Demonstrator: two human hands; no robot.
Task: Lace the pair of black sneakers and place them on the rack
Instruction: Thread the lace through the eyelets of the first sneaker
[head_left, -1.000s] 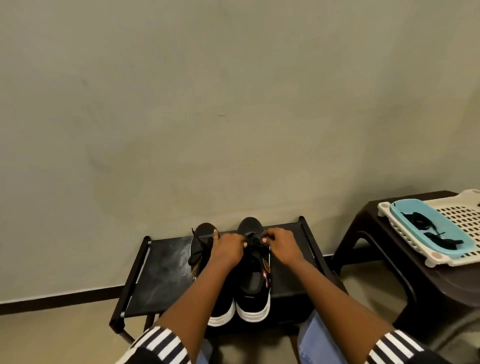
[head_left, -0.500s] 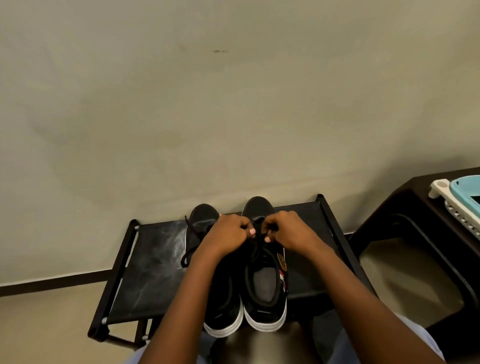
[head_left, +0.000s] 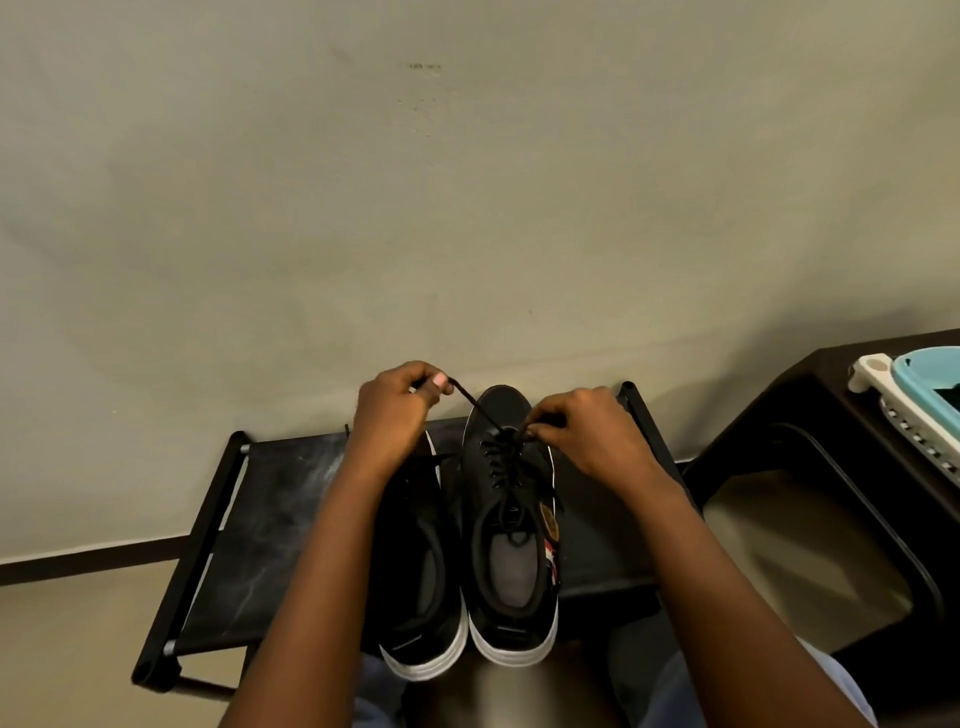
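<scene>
On the rack (head_left: 249, 525), hands pinch the lace (head_left: 478, 408).

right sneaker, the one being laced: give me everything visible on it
The right sneaker is black with a thick white sole, a grey insole, a gold badge and a red-white-blue tab on its outer side. It sits on the black rack, toe to the wall, heel overhanging the front edge, beside the left sneaker. Black lace crosses its eyelets; the left hand pinches one end pulled taut, the right hand pinches lace near the toe.
</scene>
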